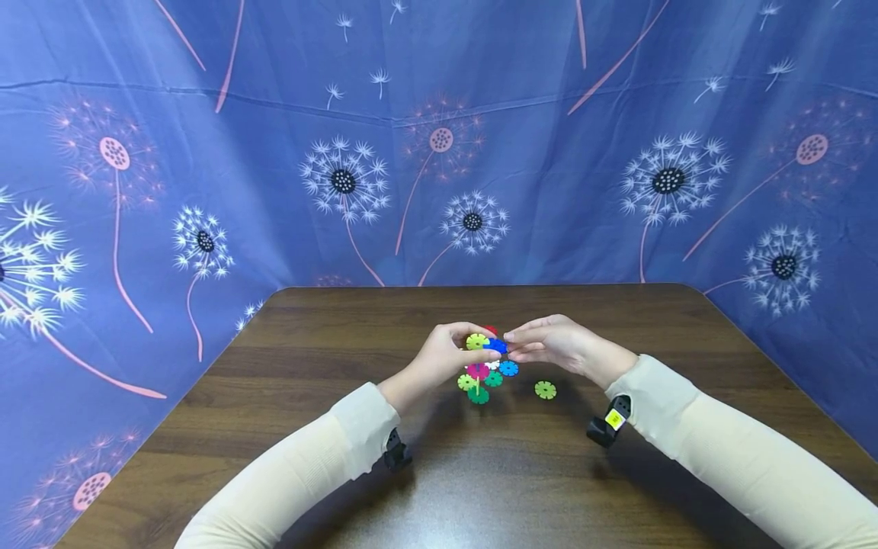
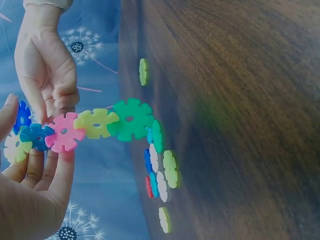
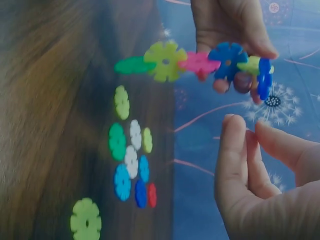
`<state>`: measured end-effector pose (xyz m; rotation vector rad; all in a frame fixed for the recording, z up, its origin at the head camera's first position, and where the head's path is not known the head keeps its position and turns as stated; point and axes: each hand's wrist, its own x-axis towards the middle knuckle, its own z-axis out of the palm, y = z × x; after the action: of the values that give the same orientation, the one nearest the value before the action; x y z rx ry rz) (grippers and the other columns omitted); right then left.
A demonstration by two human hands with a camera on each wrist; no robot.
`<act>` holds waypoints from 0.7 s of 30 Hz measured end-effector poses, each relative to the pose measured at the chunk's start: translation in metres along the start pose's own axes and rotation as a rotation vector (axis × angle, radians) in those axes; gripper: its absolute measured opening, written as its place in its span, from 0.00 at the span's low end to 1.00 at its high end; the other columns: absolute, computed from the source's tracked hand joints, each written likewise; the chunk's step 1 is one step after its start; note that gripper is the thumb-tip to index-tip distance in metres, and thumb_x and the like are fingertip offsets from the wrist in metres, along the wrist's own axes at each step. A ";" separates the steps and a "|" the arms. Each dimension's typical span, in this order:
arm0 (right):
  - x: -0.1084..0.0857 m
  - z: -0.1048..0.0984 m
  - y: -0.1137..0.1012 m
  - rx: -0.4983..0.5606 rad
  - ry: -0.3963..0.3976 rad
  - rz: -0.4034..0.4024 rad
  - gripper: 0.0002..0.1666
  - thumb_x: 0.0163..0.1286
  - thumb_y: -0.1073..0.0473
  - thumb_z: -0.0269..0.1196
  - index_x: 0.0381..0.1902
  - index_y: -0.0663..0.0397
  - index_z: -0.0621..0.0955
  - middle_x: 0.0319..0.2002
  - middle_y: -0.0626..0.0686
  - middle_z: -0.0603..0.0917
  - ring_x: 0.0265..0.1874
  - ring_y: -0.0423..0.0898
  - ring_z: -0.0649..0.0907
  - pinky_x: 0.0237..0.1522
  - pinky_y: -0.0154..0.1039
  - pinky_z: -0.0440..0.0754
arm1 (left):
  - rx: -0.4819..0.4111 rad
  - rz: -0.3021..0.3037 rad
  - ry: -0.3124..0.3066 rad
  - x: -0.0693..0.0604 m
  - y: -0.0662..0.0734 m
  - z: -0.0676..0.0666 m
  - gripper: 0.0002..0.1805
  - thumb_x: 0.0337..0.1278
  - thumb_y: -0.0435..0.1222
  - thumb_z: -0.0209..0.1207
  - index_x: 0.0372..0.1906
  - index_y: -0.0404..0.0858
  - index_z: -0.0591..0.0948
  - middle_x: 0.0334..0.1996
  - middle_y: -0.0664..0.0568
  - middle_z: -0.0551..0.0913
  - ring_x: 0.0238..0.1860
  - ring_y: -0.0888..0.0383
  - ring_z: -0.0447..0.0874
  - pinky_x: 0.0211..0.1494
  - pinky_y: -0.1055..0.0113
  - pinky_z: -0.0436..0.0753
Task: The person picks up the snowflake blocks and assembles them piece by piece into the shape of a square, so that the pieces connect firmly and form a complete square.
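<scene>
My left hand [image 1: 444,357] grips the upper end of a chain of slotted snowflake discs, thumb and fingertips at its top pieces. From the top, the chain runs through a dark blue disc [image 3: 265,79], a pale yellow disc [image 2: 18,145], a blue disc [image 3: 228,61], a pink disc [image 2: 65,132], a yellow-green disc [image 3: 165,61] and a green disc [image 2: 131,120] at the bottom. My right hand [image 1: 559,343] is beside the dark blue disc, apart from it in the right wrist view. Nothing shows between its bent fingers and thumb.
Loose discs lie on the brown wooden table [image 1: 329,335] beneath the chain: white [image 3: 131,161], green [image 3: 117,141], light blue [image 3: 122,182], red [image 3: 152,195] and others. One yellow-green loose disc [image 1: 545,390] lies to their right. A blue dandelion-print cloth [image 1: 274,152] hangs behind the table.
</scene>
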<state>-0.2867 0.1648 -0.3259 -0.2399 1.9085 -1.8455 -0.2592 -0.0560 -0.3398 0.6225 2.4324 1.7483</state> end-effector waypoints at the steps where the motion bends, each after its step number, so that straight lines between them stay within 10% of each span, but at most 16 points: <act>1: 0.000 -0.002 0.001 -0.014 -0.003 -0.005 0.09 0.68 0.67 0.60 0.43 0.69 0.81 0.33 0.54 0.88 0.34 0.44 0.87 0.48 0.40 0.84 | -0.003 0.004 0.001 0.000 0.000 0.000 0.16 0.53 0.38 0.69 0.48 0.39 0.85 0.37 0.47 0.86 0.28 0.62 0.76 0.33 0.67 0.79; 11: 0.000 -0.017 0.013 -0.230 -0.001 0.036 0.29 0.65 0.67 0.64 0.58 0.81 0.71 0.40 0.51 0.87 0.43 0.45 0.86 0.54 0.43 0.81 | -0.042 0.026 0.005 0.002 -0.005 0.000 0.16 0.52 0.37 0.70 0.47 0.38 0.84 0.42 0.45 0.85 0.32 0.63 0.80 0.38 0.70 0.81; 21: 0.003 -0.028 0.029 -0.363 -0.002 0.040 0.27 0.61 0.65 0.67 0.55 0.77 0.75 0.49 0.59 0.85 0.41 0.42 0.85 0.55 0.45 0.81 | -0.032 0.022 0.024 0.003 -0.003 -0.001 0.17 0.55 0.38 0.68 0.49 0.37 0.84 0.38 0.47 0.86 0.28 0.62 0.77 0.34 0.64 0.81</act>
<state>-0.2960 0.1906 -0.3555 -0.3169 2.2203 -1.4619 -0.2635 -0.0566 -0.3420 0.6313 2.4172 1.8098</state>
